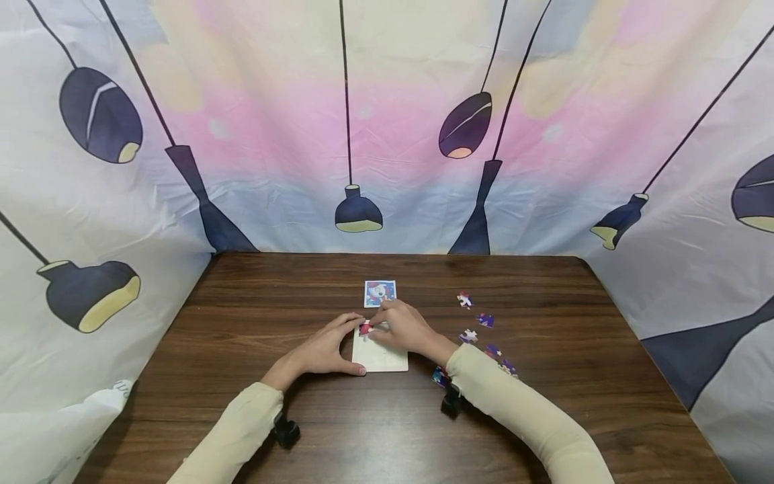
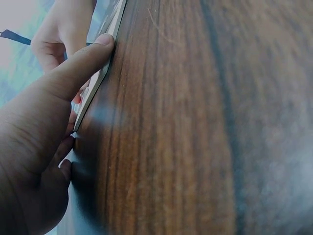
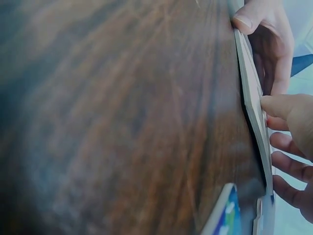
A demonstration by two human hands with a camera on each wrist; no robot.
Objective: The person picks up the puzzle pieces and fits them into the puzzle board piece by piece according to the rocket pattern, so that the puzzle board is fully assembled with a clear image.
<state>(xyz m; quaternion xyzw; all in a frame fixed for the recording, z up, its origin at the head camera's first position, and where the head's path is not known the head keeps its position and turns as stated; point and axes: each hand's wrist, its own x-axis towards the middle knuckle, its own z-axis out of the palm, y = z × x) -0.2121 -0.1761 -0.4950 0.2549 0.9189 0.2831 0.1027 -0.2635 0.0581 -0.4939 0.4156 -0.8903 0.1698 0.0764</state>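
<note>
A pale, thin puzzle board (image 1: pixel 381 361) lies on the table, with a red and purple jigsaw piece (image 1: pixel 365 329) at its far left corner. My left hand (image 1: pixel 329 349) holds the board along its left side, thumb at the near corner and fingers at the far one. In the left wrist view the thumb (image 2: pixel 104 40) rests on the board's edge. Reaching over from the right, my right hand (image 1: pixel 404 327) pinches the jigsaw piece against the board. Its palm and fingers cover the board's far right part.
Just beyond the board lies a small square picture card (image 1: pixel 379 292). Several loose jigsaw pieces, among them a white and purple one (image 1: pixel 468 336), are scattered right of the board. Another colourful piece (image 1: pixel 439 376) lies close by the right wrist. A patterned curtain (image 1: pixel 290 202) borders the wooden table (image 1: pixel 254 289).
</note>
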